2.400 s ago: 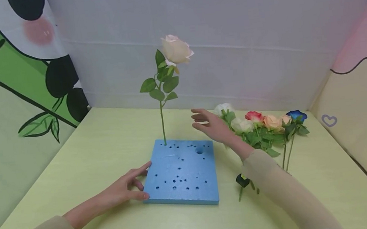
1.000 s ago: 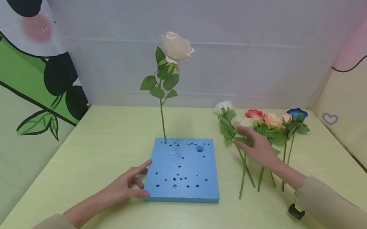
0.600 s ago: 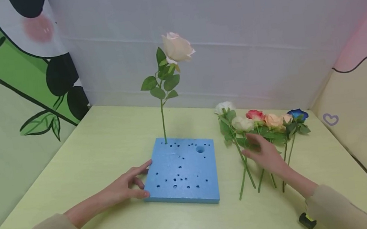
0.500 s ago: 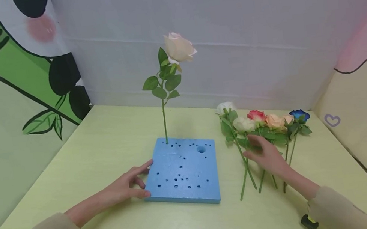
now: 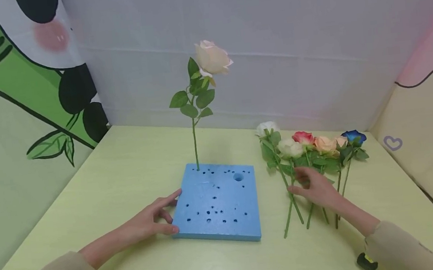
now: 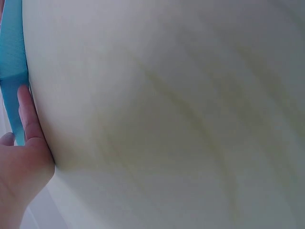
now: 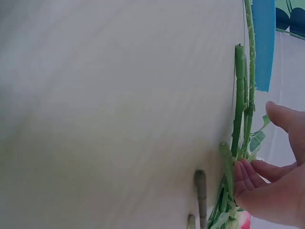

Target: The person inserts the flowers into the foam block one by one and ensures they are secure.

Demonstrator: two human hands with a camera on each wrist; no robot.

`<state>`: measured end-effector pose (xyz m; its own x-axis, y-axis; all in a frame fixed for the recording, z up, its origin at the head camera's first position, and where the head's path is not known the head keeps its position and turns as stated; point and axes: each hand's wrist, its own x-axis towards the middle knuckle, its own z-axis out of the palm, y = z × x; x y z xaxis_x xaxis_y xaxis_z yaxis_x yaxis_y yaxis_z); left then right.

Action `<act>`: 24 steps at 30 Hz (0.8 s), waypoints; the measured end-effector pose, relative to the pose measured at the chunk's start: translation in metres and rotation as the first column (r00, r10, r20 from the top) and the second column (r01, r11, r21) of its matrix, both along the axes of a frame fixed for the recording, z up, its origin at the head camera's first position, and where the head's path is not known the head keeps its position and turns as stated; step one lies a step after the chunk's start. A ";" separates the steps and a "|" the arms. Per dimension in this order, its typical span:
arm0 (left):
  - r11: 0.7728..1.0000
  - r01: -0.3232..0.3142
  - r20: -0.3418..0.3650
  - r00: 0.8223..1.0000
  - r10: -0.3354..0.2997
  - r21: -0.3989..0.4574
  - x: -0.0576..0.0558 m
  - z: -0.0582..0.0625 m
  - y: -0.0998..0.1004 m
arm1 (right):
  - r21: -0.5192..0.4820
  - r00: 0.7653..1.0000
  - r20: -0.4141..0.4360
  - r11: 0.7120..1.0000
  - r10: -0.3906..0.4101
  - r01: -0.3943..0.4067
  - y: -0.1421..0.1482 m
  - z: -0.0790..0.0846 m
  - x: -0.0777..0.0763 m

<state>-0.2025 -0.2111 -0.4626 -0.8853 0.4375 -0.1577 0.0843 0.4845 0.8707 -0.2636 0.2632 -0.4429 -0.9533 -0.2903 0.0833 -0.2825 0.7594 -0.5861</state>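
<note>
Head view: worktop [image 5: 135, 162] carries a blue block [image 5: 229, 198] near its middle, top face pitted with small holes plus one larger hole toward the block's far right corner. A pale pink rose [image 5: 212, 59] stands upright in the block, stem entering close to the far left corner, bloom leaning right. Left hand [image 5: 151, 219] at the block's left side: index finger extended along the left edge, thumb separate, touching the near left corner; hand spread, not wrapped round the block. Right hand [image 5: 319, 190] over the lying flowers, right of the block; thumb and fingers apart, fingers slightly bent. Right wrist view confirms the gap; fingertips lie close against green stems, contact cannot be settled. Flowers lie toward the worktop's far right corner, blooms to the far edge, stems toward the near edge. Left to right: white rose [image 5: 267, 128], cream rose [image 5: 290, 148], red rose [image 5: 303, 137], larger peach rose [image 5: 325, 144], smaller peach rose [image 5: 341, 141], blue rose [image 5: 355, 136]. The two leftmost stems cross just left of the right hand. Beyond the far edge, a white sheet [image 5: 287, 20]; panda drawing [image 5: 49, 38] beyond the left edge.
</note>
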 end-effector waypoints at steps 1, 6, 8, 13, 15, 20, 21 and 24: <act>1.000 -0.003 0.002 1.000 0.003 -0.003 0.000 0.000 0.000 | 0.015 1.000 0.005 1.000 0.001 -0.001 0.000 0.001 -0.001; 1.000 -0.014 0.010 1.000 0.014 -0.013 -0.001 -0.001 0.000 | 0.096 1.000 0.015 0.995 0.015 -0.017 -0.002 0.002 -0.004; 1.000 -0.013 0.009 1.000 0.013 -0.013 -0.002 -0.001 0.000 | 0.116 0.999 0.025 0.993 0.023 -0.026 -0.003 0.002 -0.005; 1.000 -0.010 0.005 1.000 0.010 -0.014 -0.002 -0.002 0.000 | 0.130 0.999 0.049 0.991 0.023 -0.029 -0.005 0.000 -0.007; 1.000 -0.014 0.006 1.000 0.014 -0.014 -0.002 -0.002 0.000 | 0.128 0.999 0.050 0.991 0.021 -0.027 -0.005 -0.001 -0.007; 1.000 -0.018 0.012 1.000 0.018 -0.015 -0.002 -0.001 0.000 | 0.108 0.998 0.062 0.994 0.013 -0.020 -0.007 -0.001 -0.008; 1.000 -0.017 0.012 1.000 0.017 -0.015 -0.002 -0.001 0.000 | 0.102 0.998 0.066 0.995 0.014 -0.021 -0.007 -0.001 -0.008; 1.000 -0.014 0.012 1.000 0.014 -0.011 -0.001 -0.001 0.001 | 0.084 0.996 0.086 0.996 0.018 -0.025 -0.008 0.001 -0.009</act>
<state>-0.2038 -0.2102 -0.4632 -0.8891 0.4235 -0.1735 0.0667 0.4949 0.8664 -0.2721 0.2552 -0.4423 -0.9493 -0.3135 -0.0238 -0.2513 0.8019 -0.5420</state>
